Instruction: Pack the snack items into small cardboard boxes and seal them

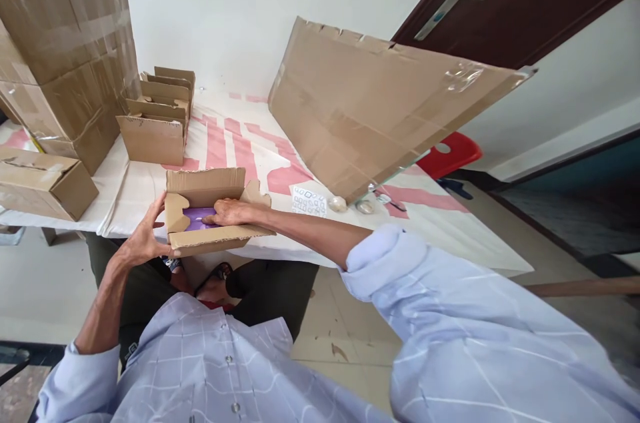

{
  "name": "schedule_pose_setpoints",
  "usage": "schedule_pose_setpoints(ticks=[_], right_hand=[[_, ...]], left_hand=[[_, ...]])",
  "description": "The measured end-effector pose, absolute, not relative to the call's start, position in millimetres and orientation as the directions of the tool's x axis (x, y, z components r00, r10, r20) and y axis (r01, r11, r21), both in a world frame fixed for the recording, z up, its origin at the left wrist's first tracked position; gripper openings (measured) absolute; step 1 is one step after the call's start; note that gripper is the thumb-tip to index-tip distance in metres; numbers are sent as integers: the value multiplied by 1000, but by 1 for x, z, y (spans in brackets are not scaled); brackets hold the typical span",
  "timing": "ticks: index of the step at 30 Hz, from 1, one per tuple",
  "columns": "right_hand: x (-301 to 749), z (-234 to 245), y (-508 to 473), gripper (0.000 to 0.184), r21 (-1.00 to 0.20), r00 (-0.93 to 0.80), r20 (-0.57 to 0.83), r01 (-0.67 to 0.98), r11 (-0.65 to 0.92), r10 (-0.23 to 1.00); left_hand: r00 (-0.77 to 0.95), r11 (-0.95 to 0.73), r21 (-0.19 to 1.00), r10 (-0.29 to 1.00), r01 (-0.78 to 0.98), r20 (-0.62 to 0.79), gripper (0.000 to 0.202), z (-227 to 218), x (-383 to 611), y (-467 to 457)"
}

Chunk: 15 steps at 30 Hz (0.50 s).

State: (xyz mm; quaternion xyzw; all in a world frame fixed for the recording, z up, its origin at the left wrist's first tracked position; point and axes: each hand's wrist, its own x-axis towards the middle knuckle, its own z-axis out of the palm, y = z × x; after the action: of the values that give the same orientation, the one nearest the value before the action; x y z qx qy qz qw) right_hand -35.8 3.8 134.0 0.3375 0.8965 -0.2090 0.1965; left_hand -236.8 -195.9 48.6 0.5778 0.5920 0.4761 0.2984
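Note:
A small open cardboard box (pixel 220 236) with raised flaps stands at the near edge of the table. My left hand (pixel 143 236) grips the left end of this box, thumb and fingers apart around its corner. Inside the box lies a flat purple item (pixel 197 218); its exact kind is unclear. My right hand (pixel 233 211) reaches into the box from the right and rests on the purple item, fingers stretched out and partly hidden. A white sheet of printed stickers (pixel 309 201) lies right of the box, beside two rolls of clear tape (pixel 337 203).
Several open small boxes (pixel 153 139) stand in a row behind. At left are a closed box (pixel 45 183) and a tall taped carton stack (pixel 65 56). A large cardboard carton (pixel 370 96) leans at the back right, near a red chair (pixel 453 153).

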Motion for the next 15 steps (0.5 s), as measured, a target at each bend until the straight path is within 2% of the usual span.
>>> schedule_pose_setpoints(ticks=[4, 9, 15], right_hand=[[-29, 120, 3, 32, -404, -684, -442, 729, 553, 580], [-17, 120, -5, 35, -531, -737, -310, 658, 534, 600], [3, 145, 6, 27, -615, -773, 69, 464, 637, 630]], left_hand=[[-176, -140, 870, 952, 473, 249, 146, 44, -227, -195], [-146, -166, 850, 951, 500, 272, 146, 36, -232, -192], [-81, -210, 832, 953, 514, 291, 143, 35, -252, -178]])
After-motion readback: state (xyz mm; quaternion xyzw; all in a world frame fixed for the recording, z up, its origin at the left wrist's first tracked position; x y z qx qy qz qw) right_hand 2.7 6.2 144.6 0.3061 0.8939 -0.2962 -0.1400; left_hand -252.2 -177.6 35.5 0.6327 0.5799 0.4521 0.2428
